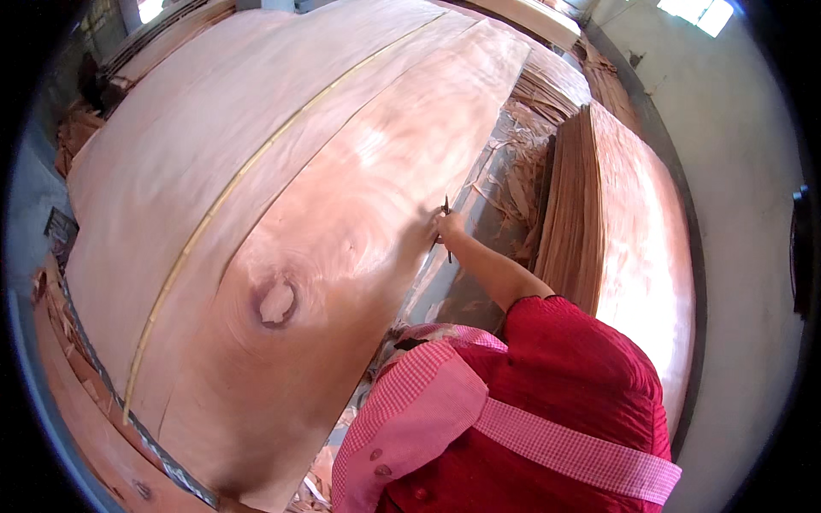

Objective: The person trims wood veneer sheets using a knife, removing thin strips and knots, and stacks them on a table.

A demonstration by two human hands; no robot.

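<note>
black tool (446, 207) gripped, right arm (498, 272) stretches forward.

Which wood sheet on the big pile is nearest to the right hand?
The sheet with the dark-ringed knot; the right hand is at its edge, while the paler sheet lies farther left.

Daylight blazes white through the window (717, 17) high on the right, and glare bleaches the broad face of the stack (641, 231). A paler sheen lies across the wood sheet (333, 222), its near end sunk in soft brown shadow. Straight edges bow toward black corners, where detail smears.
</note>
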